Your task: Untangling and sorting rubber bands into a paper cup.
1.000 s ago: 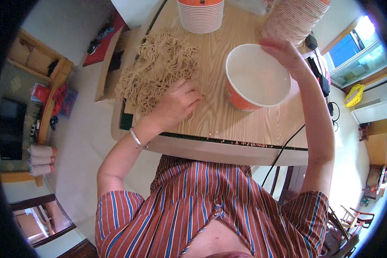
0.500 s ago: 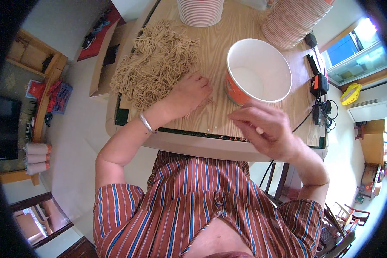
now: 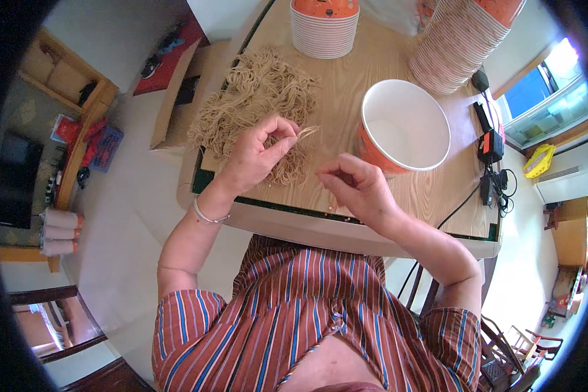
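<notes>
A heap of tan cords lies tangled on the left of the wood-grain table. My left hand, with a silver bangle on its wrist, is over the heap's near edge, thumb and forefinger closed on a thin tan cord whose end sticks out to the right. Just right of it, my right hand has its thumb and fingers pinched together; whatever they may hold is too small to make out. Behind the right hand stands a large orange-and-white paper tub, its mouth toward me and its white inside showing.
Nested paper tubs stand at the table's far side, and a taller leaning stack is at the far right. Black power adapters and cables run along the right edge. A cardboard box is left of the table.
My left hand has lifted from the table by the heap and now pinches a cord. My right hand has moved left, away from the tub and closer to the left hand.
</notes>
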Available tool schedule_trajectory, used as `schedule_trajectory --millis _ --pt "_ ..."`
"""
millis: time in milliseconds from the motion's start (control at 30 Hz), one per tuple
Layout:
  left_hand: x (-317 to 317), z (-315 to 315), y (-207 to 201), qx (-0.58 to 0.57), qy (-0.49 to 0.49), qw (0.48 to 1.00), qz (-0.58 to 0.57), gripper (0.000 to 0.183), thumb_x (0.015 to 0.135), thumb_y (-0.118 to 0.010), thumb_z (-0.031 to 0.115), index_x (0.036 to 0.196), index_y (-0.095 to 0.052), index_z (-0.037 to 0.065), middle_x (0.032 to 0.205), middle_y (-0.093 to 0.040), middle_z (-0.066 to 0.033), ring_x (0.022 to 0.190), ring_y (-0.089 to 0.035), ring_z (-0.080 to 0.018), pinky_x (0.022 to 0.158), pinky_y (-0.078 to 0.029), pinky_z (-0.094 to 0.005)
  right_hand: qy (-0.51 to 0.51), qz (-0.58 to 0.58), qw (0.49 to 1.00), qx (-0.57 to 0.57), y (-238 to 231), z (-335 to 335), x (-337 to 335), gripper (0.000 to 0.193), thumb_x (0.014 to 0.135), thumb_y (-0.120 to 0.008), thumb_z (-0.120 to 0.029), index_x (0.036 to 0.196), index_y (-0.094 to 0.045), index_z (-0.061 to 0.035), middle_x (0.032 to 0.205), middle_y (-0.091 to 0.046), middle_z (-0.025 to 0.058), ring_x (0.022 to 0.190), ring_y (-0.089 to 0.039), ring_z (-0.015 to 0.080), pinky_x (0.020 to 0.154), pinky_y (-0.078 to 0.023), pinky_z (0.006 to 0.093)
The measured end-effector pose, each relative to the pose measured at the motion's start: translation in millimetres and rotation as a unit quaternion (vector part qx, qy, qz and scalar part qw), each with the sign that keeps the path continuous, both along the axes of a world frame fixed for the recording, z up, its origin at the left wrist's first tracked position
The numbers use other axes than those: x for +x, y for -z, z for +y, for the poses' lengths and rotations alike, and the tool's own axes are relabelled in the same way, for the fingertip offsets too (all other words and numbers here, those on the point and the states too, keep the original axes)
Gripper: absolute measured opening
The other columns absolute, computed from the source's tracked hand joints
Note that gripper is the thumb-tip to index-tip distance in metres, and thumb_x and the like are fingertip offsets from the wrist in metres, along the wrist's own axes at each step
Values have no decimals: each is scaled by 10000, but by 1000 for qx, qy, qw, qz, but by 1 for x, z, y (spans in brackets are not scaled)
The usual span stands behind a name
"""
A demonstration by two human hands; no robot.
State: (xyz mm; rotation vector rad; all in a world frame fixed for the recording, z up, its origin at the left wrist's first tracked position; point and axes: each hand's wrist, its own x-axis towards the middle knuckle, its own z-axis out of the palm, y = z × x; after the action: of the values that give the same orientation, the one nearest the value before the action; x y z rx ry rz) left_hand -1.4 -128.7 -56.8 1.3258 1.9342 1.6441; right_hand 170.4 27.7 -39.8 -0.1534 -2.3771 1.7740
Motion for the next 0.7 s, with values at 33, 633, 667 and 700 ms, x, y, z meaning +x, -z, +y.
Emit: schedule_trajectory --millis 33,633,667,700 --pt "0 -1 -1 0 0 1000 2 55 920 -617 60 916 -582 18 952 -637 -42 895 -572 -114 822 -465 -289 32 -15 998 -59 0 -2 -4 126 923 -654 -116 980 -651 -3 733 -599 10 629 -524 84 561 -450 250" --pt "17 -8 2 -22 -40 997 56 88 906 -639 47 965 -575 41 868 -613 -55 812 -602 -144 754 -491 -287 74 -47 900 -426 17 -16 -49 116 956 -637 -187 958 -606 -75 685 -511 -43 541 -444 52 486 -342 219" --pt "17 -8 3 -24 -42 997 61 86 910 -637 49 964 -572 37 864 -610 -50 813 -599 -136 750 -491 -283 69 -42 898 -433 17 -16 -49 103 956 -634 -177 938 -602 -81 685 -512 -44 539 -443 52 485 -338 219" --pt "18 -8 3 -28 -44 997 65 84 914 -635 52 962 -568 33 860 -607 -46 815 -595 -129 745 -491 -279 68 -42 898 -433 16 -17 -49 103 956 -634 -177 938 -602 -81 685 -512 -44 539 -443 52 485 -338 219"
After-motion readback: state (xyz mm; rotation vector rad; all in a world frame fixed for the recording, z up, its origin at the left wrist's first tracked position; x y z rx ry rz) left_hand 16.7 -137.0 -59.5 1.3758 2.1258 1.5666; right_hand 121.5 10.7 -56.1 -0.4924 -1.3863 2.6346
